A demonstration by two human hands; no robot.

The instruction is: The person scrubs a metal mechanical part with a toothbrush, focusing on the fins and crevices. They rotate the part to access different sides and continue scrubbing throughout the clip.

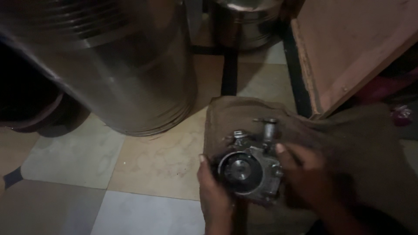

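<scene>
A metal pump housing (250, 172) with a round pulley face lies on brown sackcloth (357, 130) on the tiled floor (148, 156). The left hand (215, 191) and right hand (305, 174) grasp its opposite edges. It looks heavy, rigid, possibly greasy; the cast body offers safer grip than the thin upright fitting (269, 129)

just two bare hands, left hand (215, 191) at 6 o'clock, right hand (305, 174) around 4, no gloves or rings

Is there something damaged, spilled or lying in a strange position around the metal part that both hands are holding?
Nothing stands out. The left hand and right hand hold the metal mechanical part over a brown sackcloth on the tiled floor. No spill shows, though the dim light hides fine damage.
</scene>
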